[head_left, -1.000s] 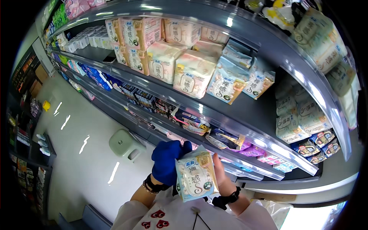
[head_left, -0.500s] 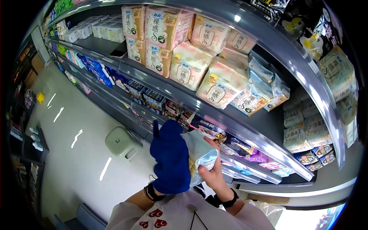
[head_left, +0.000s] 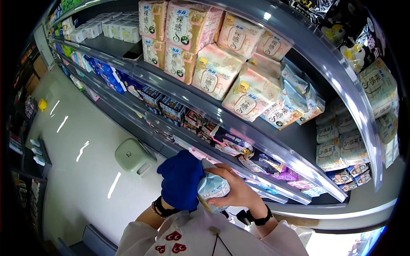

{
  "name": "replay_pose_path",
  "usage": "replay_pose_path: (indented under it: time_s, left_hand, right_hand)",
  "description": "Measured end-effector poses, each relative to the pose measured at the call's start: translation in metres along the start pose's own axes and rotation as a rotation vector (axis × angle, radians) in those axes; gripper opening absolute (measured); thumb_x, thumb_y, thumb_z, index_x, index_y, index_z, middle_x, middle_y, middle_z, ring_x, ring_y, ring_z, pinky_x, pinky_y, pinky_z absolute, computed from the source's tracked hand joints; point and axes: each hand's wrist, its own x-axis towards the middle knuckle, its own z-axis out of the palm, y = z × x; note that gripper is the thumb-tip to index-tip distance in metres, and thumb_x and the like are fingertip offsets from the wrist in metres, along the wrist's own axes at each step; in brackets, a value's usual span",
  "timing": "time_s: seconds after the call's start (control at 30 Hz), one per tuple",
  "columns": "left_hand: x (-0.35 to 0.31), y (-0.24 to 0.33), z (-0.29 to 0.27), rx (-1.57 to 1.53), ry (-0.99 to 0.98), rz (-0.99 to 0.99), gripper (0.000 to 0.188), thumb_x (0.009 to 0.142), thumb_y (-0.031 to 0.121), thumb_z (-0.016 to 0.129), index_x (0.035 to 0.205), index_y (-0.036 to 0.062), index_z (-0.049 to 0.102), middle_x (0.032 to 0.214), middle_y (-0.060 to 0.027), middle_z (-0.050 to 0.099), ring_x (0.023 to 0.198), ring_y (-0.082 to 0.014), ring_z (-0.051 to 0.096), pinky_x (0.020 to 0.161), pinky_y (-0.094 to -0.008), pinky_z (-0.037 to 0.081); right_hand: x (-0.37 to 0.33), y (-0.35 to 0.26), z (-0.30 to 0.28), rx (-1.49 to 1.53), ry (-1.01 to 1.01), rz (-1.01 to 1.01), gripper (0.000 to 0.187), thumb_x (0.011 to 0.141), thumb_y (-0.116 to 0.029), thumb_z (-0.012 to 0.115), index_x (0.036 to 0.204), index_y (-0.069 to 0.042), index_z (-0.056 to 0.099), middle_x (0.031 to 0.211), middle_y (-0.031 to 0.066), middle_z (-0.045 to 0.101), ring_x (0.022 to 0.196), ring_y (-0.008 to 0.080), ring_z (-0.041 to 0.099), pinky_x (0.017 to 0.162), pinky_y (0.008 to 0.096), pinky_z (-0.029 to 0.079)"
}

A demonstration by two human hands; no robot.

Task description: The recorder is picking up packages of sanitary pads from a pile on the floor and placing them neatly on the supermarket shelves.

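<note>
My left hand (head_left: 181,181) is wrapped in a dark blue cloth or mitt, so its fingers are hidden. The blue covering presses against the left side of a light-blue soft pack of sanitary pads (head_left: 214,187). My right hand (head_left: 235,187) grips that pack from the right, fingers over its top and thumb on its near side. I hold the pack close in front of my chest, its crinkled end facing up. Beyond it, similar light-blue packs (head_left: 279,112) and pink-and-white pad packs (head_left: 247,97) stand on the shelf (head_left: 192,100).
Boxed pink-and-gold packs (head_left: 179,64) are stacked further left, near a dark phone (head_left: 133,53) on the shelf edge. Lower shelves carry dark packages (head_left: 173,110). A green stool (head_left: 133,155) stands on the floor at left. A curved shelf edge (head_left: 371,111) juts out at right.
Both hands and the pack have come down and closer to my chest. The pack has tilted, showing more of its end. The blue covering has bunched lower, and my right fingers reach further over the pack.
</note>
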Motion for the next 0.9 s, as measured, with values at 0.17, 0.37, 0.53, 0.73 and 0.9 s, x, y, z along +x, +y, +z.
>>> replay_pose_path:
  time_s: [0.17, 0.37, 0.53, 0.73, 0.9]
  left_hand:
    - [0.007, 0.001, 0.008, -0.580, 0.052, -0.464, 0.061, 0.073, 0.037, 0.079, 0.117, -0.0004, 0.058, 0.115, -0.0161, 0.059, 0.105, -0.0334, 0.060, 0.096, -0.0447, 0.043]
    - [0.013, 0.025, 0.029, 0.041, -0.122, -0.251, 0.061, 0.091, 0.039, 0.059, 0.134, -0.0021, 0.050, 0.147, -0.0205, 0.044, 0.134, -0.0385, 0.043, 0.111, -0.0470, 0.032]
    - [0.006, 0.011, 0.027, -0.649, -0.065, -0.044, 0.067, 0.083, 0.038, 0.072, 0.134, 0.0000, 0.051, 0.142, -0.0194, 0.047, 0.132, -0.0365, 0.045, 0.111, -0.0455, 0.032]
    - [0.023, 0.033, 0.025, -0.307, -0.027, -0.156, 0.041, 0.076, 0.019, 0.069, 0.113, 0.0035, 0.061, 0.113, -0.0138, 0.059, 0.110, -0.0347, 0.055, 0.097, -0.0442, 0.044]
    - [0.016, 0.031, 0.044, -0.425, 0.219, -0.365, 0.053, 0.073, 0.018, 0.074, 0.120, 0.0003, 0.059, 0.117, -0.0184, 0.058, 0.116, -0.0392, 0.054, 0.102, -0.0455, 0.042]
  right_hand:
    - [-0.002, 0.006, 0.004, -0.061, 0.145, 0.121, 0.080, 0.073, -0.033, 0.086, 0.137, -0.005, 0.048, 0.131, 0.0197, 0.051, 0.127, 0.0345, 0.047, 0.105, 0.0429, 0.037]
    - [0.006, 0.011, 0.029, 0.320, 0.372, 0.079, 0.109, 0.066, -0.058, 0.084, 0.141, 0.003, 0.034, 0.135, 0.0191, 0.043, 0.131, 0.0314, 0.041, 0.110, 0.0398, 0.031]
    - [0.008, -0.007, 0.025, 0.361, 0.354, 0.084, 0.105, 0.064, -0.054, 0.088, 0.138, 0.001, 0.037, 0.134, 0.0157, 0.044, 0.128, 0.0281, 0.042, 0.109, 0.0383, 0.031]
    - [0.003, 0.010, 0.035, 0.378, 0.439, 0.068, 0.101, 0.066, -0.054, 0.086, 0.136, 0.000, 0.038, 0.132, 0.0163, 0.044, 0.125, 0.0288, 0.043, 0.108, 0.0387, 0.033]
    - [0.008, 0.013, 0.033, -0.040, 0.430, -0.056, 0.089, 0.072, -0.047, 0.084, 0.137, -0.003, 0.041, 0.134, 0.0228, 0.044, 0.127, 0.0388, 0.043, 0.108, 0.0429, 0.033]
